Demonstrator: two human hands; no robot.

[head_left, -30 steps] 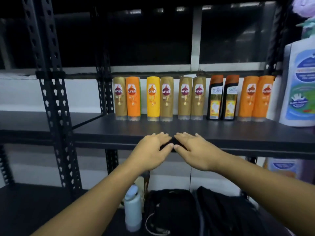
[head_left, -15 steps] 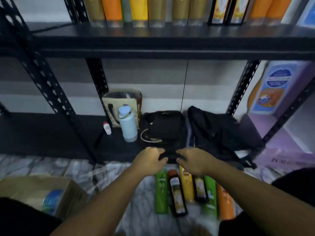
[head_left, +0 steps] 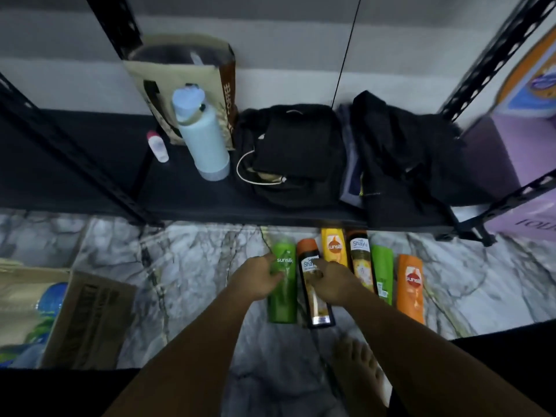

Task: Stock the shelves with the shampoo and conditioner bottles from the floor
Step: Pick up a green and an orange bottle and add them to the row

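Several shampoo and conditioner bottles lie side by side on the marble floor in front of the rack. My left hand (head_left: 255,278) curls round the green Sunsilk bottle (head_left: 282,305) at the left end of the row. My right hand (head_left: 334,281) closes on the black Shayla bottle with the orange cap (head_left: 319,311) beside it. Both bottles still lie flat on the floor. To the right lie a yellow Sunsilk bottle (head_left: 333,245), a second black Shayla bottle (head_left: 361,257), another green bottle (head_left: 382,266) and an orange Sunsilk bottle (head_left: 410,284).
The black bottom shelf (head_left: 195,203) holds a pale blue flask (head_left: 203,139), a small white bottle (head_left: 158,145), a paper bag (head_left: 186,64), a black bag (head_left: 298,152) and a dark jacket (head_left: 403,158). A cardboard box (head_left: 87,311) sits at the left. My bare foot (head_left: 358,359) is below the bottles.
My view has dropped from the stocked upper shelf to the floor. Both hands came down from the shelf edge and now touch the two leftmost bottles.
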